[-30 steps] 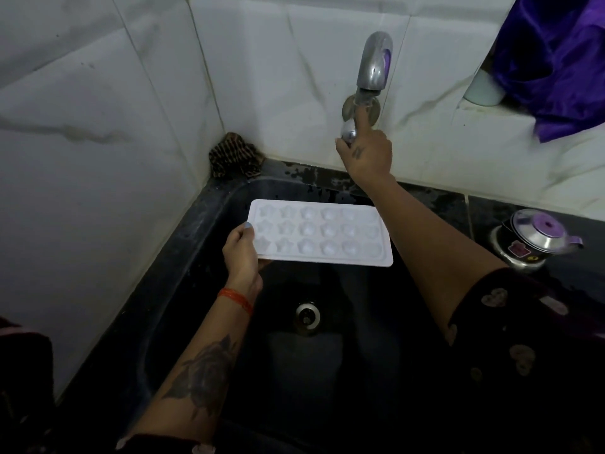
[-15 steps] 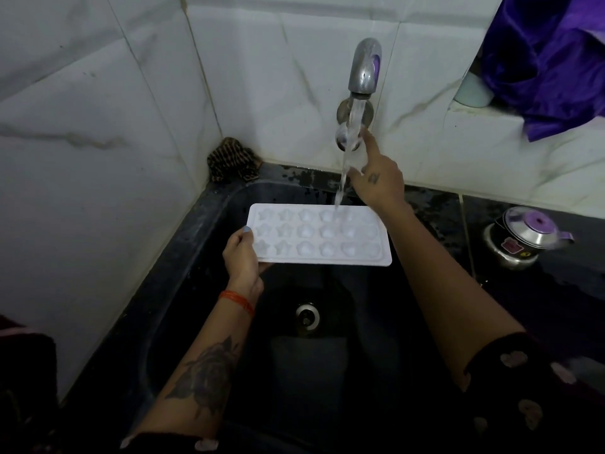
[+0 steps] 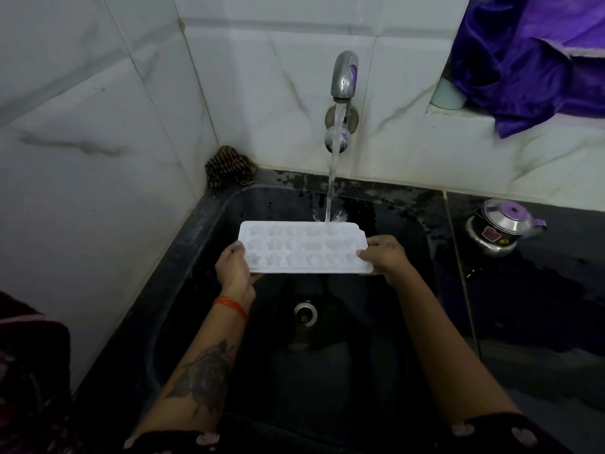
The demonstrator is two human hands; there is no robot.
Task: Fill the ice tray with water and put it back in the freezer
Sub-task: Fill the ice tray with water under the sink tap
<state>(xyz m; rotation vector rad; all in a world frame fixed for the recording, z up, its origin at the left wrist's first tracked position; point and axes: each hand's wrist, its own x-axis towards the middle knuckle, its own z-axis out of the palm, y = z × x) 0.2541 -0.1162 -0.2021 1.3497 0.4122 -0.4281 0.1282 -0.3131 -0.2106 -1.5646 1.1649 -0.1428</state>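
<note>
White ice tray (image 3: 302,249) level under running water (image 3: 331,188)

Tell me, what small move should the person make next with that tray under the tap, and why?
Probably slide the ice tray slowly sideways under the stream. Both hands, left hand and right hand, hold its ends level over the sink, but the water strikes only the far right edge and splashes there, so the other moulds seem unfilled.

Orange wristband (image 3: 231,309), rose tattoo (image 3: 204,375), dark sleeves (image 3: 504,432)
</note>
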